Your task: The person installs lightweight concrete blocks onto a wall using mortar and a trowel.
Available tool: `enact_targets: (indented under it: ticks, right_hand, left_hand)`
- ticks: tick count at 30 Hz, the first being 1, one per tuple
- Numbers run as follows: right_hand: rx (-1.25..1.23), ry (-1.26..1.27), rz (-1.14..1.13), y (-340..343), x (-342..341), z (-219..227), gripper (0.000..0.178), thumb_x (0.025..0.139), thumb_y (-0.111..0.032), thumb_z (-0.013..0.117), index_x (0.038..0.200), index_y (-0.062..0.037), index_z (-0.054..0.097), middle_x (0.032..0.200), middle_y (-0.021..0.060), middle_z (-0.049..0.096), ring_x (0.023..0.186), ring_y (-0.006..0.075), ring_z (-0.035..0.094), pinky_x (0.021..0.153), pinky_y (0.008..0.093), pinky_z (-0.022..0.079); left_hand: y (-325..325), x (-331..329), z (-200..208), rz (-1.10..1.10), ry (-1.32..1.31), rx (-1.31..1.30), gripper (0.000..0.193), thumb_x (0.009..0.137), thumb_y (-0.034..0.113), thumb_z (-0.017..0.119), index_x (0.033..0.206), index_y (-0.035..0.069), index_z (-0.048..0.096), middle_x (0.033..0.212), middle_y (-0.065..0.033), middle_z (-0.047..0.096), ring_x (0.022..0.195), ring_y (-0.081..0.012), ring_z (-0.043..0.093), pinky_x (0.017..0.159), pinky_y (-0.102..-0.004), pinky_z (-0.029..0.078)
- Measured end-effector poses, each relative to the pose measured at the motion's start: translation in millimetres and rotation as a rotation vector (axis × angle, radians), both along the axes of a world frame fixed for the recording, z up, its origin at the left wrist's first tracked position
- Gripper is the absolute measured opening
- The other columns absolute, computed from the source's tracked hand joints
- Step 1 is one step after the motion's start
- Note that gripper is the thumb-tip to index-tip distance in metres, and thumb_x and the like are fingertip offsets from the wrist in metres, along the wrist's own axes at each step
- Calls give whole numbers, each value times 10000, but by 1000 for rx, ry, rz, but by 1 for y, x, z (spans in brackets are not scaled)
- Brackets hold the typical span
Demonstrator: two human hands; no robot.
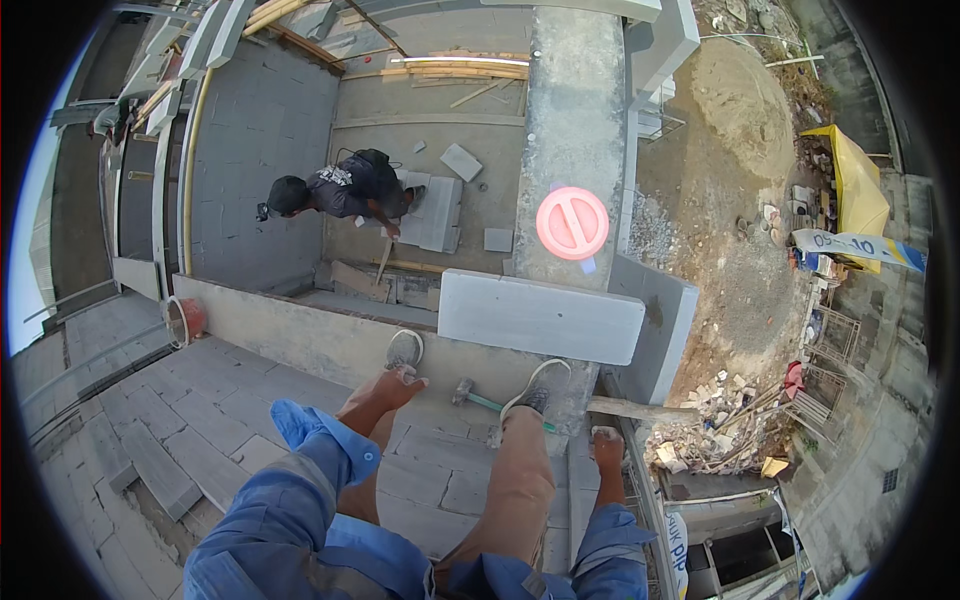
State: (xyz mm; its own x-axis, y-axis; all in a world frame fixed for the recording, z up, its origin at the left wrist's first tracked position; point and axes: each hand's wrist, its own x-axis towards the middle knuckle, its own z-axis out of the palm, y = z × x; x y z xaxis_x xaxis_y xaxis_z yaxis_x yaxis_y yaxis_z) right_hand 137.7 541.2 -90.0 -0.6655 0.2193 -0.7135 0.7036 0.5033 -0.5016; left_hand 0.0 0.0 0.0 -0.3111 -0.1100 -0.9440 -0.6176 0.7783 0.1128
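My left hand hovers above my left shoe, its fingers loosely bent and apart, with nothing visible in it. On the right, my right hand hangs with curled fingers near a wooden beam; no object shows in it. A hammer with a green handle lies between my shoes, its handle partly hidden by my right shoe. Just beyond my feet, a long pale grey block rests across the wall corner. My shoes stand on the wall's concrete top.
Below, a co-worker bends beside stacked grey blocks. A round red disc with a pale bar appears over the wall top ahead. Right of the wall is a drop to rubble. A red bucket stands left.
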Motion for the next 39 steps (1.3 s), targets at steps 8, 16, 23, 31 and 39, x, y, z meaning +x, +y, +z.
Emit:
enact_targets:
  ticks: [8, 16, 23, 31, 39]
  right_hand:
    - [389, 73, 291, 38, -171, -74, 648, 825, -326, 687, 1331, 1, 449, 1244, 276, 508, 1169, 423, 498, 978, 489, 412]
    - [506, 350, 966, 34, -329, -125, 959, 709, -468, 781, 1450, -57, 332, 1442, 230, 382, 1348, 443, 323, 1113, 547, 259]
    - [298, -143, 1204, -36, -367, -142, 1113, 558, -494, 855, 1433, -14, 363, 1395, 292, 429, 1307, 440, 406, 1084, 499, 349]
    - [219, -104, 1305, -65, -360, -86, 1210, 491, -440, 891, 1438, 17, 294, 1416, 303, 387, 1338, 443, 356, 1109, 499, 326]
    - [322, 105, 1384, -101, -308, 7, 867, 449, -329, 895, 1103, 16, 442, 1063, 219, 520, 1031, 436, 504, 892, 526, 424]
  left_hand:
    - [44, -62, -194, 195, 449, -165, 1015, 731, 579, 738, 1393, -86, 352, 1383, -307, 420, 1295, -384, 441, 1055, -425, 390]
    - [45, -141, -272, 757, 203, 215, 913, 732, 579, 751, 1328, -59, 483, 1130, -201, 633, 1026, -267, 634, 879, -367, 524]
    - [49, -129, -241, 851, 393, 235, 869, 648, 522, 838, 1269, -14, 554, 1131, -173, 646, 1058, -258, 619, 889, -348, 505]
    - [67, -68, -167, 712, 910, 237, 1063, 504, 579, 874, 1295, -23, 495, 1259, -227, 559, 1178, -349, 546, 1025, -402, 419]
    - [25, -24, -105, 500, 1119, 382, 1062, 494, 557, 880, 1331, 61, 455, 1278, -175, 529, 1229, -366, 486, 1037, -429, 388]
